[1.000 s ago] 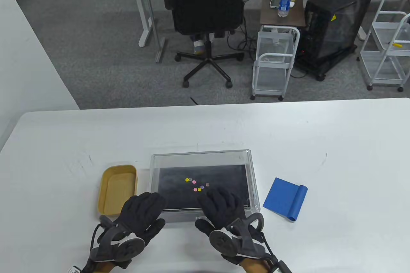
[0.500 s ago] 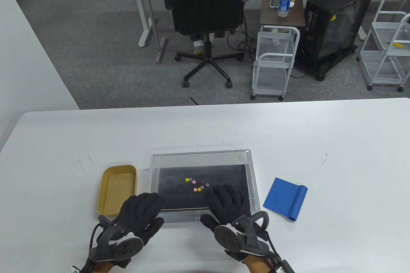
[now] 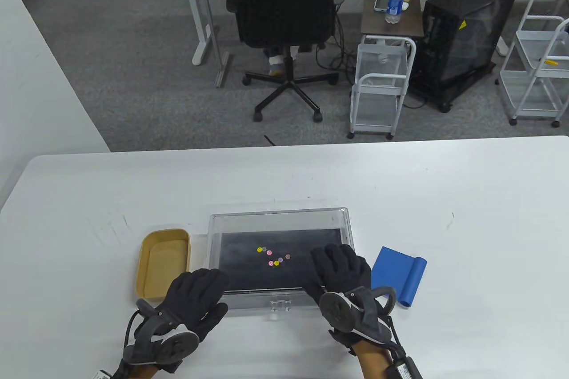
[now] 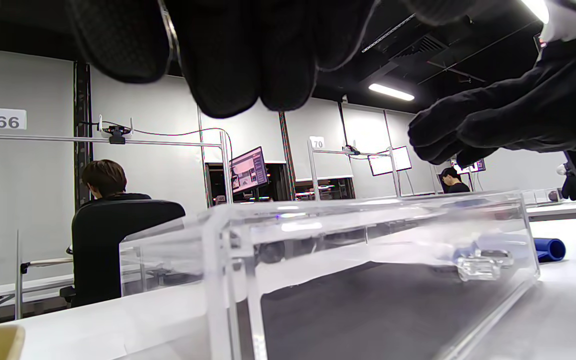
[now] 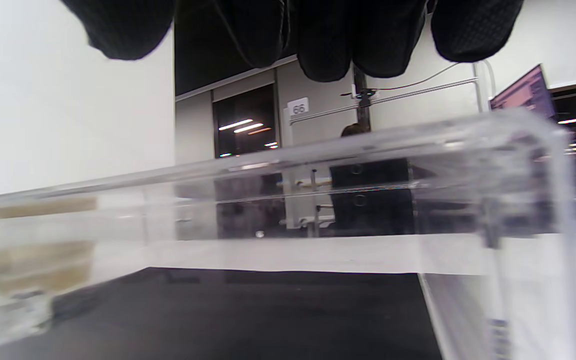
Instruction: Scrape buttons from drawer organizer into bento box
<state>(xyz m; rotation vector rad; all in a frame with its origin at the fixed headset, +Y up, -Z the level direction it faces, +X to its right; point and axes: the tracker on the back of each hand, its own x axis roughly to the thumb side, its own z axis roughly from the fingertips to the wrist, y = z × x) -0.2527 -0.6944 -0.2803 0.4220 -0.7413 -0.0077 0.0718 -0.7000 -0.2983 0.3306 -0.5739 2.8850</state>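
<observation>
A clear drawer organizer point(image 3: 213, 237) with a black floor sits at the table's near middle. Several small coloured buttons point(image 3: 271, 257) lie on its floor. A tan bento box point(image 3: 162, 263) stands empty just left of it. A blue scraper point(image 3: 397, 275) lies to its right. My left hand point(image 3: 195, 292) hovers over the organizer's near left corner, fingers spread, holding nothing. My right hand point(image 3: 341, 269) hovers over the organizer's near right corner, fingers extended, holding nothing. The organizer's clear wall fills the left wrist view point(image 4: 368, 240) and the right wrist view point(image 5: 268, 190).
The white table point(image 3: 444, 201) stretches far beyond the objects. Off the table stand an office chair point(image 3: 284, 10), a white cart point(image 3: 378, 85) and a black computer case point(image 3: 462, 32).
My right hand moved rightward from the organizer's near middle to its near right corner, toward the blue scraper. My left hand stayed put.
</observation>
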